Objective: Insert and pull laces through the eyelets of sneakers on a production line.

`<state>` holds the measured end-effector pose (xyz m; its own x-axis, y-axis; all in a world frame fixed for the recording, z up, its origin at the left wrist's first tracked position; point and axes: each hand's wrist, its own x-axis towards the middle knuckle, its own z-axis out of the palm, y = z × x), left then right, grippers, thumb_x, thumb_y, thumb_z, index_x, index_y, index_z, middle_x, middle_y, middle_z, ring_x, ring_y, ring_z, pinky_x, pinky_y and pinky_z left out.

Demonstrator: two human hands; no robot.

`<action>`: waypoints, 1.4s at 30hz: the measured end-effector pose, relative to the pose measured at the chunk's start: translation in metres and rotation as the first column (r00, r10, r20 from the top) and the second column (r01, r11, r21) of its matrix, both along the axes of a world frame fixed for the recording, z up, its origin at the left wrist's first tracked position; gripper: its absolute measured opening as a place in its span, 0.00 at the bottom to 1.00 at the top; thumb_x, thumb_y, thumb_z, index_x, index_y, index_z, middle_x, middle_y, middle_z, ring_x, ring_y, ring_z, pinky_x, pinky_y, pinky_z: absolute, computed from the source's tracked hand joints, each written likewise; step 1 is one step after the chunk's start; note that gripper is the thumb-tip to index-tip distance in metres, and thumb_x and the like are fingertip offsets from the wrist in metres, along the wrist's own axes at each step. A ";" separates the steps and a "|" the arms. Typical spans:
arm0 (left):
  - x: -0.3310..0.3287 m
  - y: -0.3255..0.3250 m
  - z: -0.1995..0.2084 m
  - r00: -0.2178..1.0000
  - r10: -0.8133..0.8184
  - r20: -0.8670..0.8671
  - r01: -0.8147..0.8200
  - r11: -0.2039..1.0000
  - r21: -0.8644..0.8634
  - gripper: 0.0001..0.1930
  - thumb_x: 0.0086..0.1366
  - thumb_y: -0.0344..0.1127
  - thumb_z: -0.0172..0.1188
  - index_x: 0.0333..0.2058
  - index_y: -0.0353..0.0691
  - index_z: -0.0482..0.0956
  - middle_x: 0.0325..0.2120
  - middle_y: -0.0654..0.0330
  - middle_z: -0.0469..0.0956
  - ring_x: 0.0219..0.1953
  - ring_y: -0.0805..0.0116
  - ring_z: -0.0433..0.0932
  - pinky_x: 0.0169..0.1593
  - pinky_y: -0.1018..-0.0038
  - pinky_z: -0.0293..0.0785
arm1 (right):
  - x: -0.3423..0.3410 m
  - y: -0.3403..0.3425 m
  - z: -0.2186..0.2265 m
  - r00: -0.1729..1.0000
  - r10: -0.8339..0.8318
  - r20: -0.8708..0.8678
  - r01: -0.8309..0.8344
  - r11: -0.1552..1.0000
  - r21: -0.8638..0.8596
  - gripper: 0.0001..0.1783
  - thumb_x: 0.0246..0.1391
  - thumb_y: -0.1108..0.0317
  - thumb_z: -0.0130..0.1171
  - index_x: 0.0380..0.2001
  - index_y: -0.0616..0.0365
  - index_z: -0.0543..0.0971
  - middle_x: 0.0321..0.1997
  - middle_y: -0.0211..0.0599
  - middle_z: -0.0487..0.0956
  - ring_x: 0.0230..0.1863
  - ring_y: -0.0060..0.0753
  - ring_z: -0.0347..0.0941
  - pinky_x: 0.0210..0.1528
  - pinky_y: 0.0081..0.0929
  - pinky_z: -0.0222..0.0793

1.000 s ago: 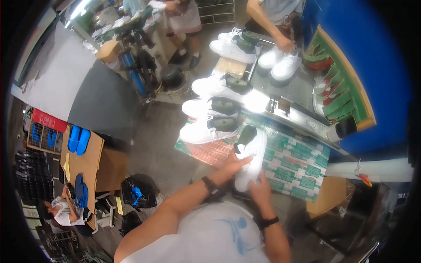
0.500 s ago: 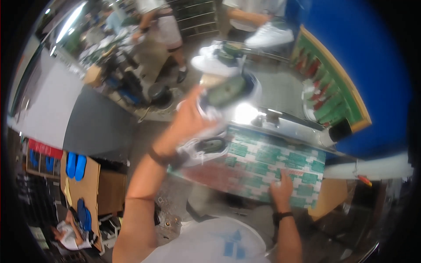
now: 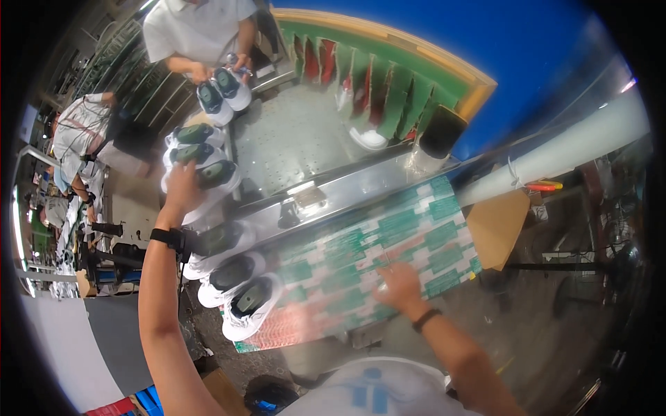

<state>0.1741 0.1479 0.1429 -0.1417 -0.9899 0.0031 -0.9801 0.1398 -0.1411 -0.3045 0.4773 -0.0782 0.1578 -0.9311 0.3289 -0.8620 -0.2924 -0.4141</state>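
My left hand (image 3: 182,188) reaches out to a row of white sneakers on the left, its fingers closed at the opening of one sneaker (image 3: 216,175) with a dark green insole. Other white sneakers (image 3: 193,133) stand right beside it. Nearer to me, several more sneakers (image 3: 251,305) line the left end of a table covered with a green, white and red patterned sheet (image 3: 374,239). Above that sheet is my right hand (image 3: 401,286), its fingers curled together. Blur hides what, if anything, they hold.
A metal rail (image 3: 333,187) borders the table's far side. Beyond it lies a grey perforated surface (image 3: 284,139), with a green panel of hanging flaps (image 3: 374,83) behind. Across from me a person (image 3: 198,35) holds two white sneakers (image 3: 223,93). A pale pipe (image 3: 555,152) runs at the right.
My left hand has carried a sneaker from above the table to the row at the far left. My right hand's fingers have curled in. The view has turned to the right.
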 end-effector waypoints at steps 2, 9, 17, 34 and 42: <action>-0.058 -0.018 -0.018 0.915 -0.327 -0.236 0.228 0.902 -0.367 0.33 0.57 0.23 0.67 0.64 0.34 0.78 0.66 0.36 0.76 0.69 0.33 0.75 0.70 0.47 0.73 | 0.003 -0.001 0.003 1.000 0.028 -0.005 -0.028 1.000 -0.014 0.23 0.48 0.52 0.74 0.47 0.48 0.88 0.38 0.34 0.77 0.43 0.44 0.77 0.46 0.43 0.75; -0.345 -0.102 -0.109 0.569 0.088 -0.818 0.234 0.936 0.263 0.40 0.63 0.51 0.79 0.65 0.28 0.78 0.59 0.38 0.84 0.62 0.44 0.84 0.68 0.55 0.76 | -0.005 0.005 -0.008 0.999 -0.033 0.042 0.033 0.999 0.007 0.22 0.47 0.51 0.74 0.45 0.45 0.87 0.39 0.35 0.78 0.43 0.44 0.79 0.47 0.44 0.75; -0.303 -0.193 -0.207 0.418 -0.353 -0.837 0.323 0.919 -0.226 0.37 0.54 0.39 0.88 0.59 0.30 0.81 0.52 0.53 0.86 0.54 0.59 0.84 0.62 0.61 0.80 | 0.007 -0.004 -0.003 0.966 0.073 0.247 -0.096 0.992 0.083 0.23 0.51 0.49 0.72 0.48 0.48 0.85 0.46 0.36 0.79 0.48 0.45 0.77 0.52 0.44 0.73; -0.221 -0.146 -0.082 0.241 0.596 -0.766 0.301 0.704 0.643 0.33 0.72 0.60 0.69 0.62 0.37 0.82 0.43 0.63 0.84 0.41 0.69 0.81 0.47 0.70 0.76 | 0.001 0.007 -0.008 0.979 0.026 0.202 -0.025 1.000 -0.011 0.21 0.55 0.49 0.72 0.43 0.53 0.82 0.44 0.37 0.75 0.46 0.42 0.73 0.52 0.42 0.71; -0.141 0.113 -0.045 0.204 0.248 -0.947 -0.001 0.967 0.253 0.42 0.70 0.44 0.72 0.76 0.32 0.65 0.66 0.49 0.75 0.67 0.54 0.74 0.73 0.58 0.68 | 0.000 0.005 0.009 0.984 0.022 0.176 -0.038 0.996 0.083 0.21 0.58 0.48 0.69 0.42 0.54 0.83 0.47 0.40 0.77 0.48 0.44 0.75 0.53 0.43 0.72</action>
<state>0.0329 0.2607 0.0981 -0.0249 -0.9930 -0.1158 -0.3380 -0.1007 0.9358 -0.3045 0.4821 -0.0689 0.1330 -0.9527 0.2733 -0.7653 -0.2740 -0.5825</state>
